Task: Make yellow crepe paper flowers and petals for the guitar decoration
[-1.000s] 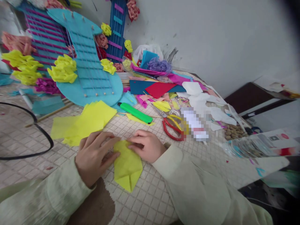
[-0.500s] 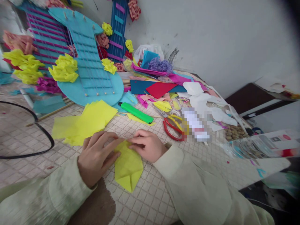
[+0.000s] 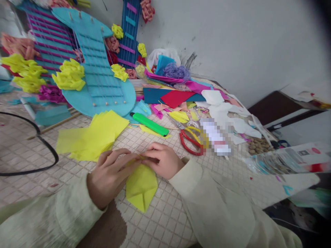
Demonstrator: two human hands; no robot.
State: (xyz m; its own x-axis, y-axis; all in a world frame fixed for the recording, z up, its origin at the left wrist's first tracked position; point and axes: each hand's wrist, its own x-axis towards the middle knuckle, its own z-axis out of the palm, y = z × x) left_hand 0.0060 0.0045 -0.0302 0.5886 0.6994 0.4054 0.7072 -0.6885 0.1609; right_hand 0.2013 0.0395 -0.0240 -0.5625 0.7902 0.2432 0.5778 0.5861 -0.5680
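Observation:
A folded sheet of yellow crepe paper (image 3: 142,186) lies on the quilted tablecloth in front of me, its near end creased to a point. My left hand (image 3: 113,175) comes over its far left edge, fingertips pressed together on the paper. From the right, my right hand (image 3: 161,160) pinches the far end with thumb and forefinger. The fingertips of both hands meet there and cover that end. A stack of yellow paper sheets (image 3: 95,136) is just beyond my left hand. The green box cutter (image 3: 150,124) lies past the fingertips.
Scissors with red and yellow handles (image 3: 191,139) lie right of the cutter. A light-blue paper guitar (image 3: 99,69) with yellow paper flowers stands at the back left. Paper scraps (image 3: 222,110) spread along the wall side. A clear plastic container (image 3: 281,160) is at right; a black cable (image 3: 49,148) curves at left.
My left hand has slid right and its fingers have closed in on the paper's far end, against my right fingertips. My right hand and the paper have barely moved.

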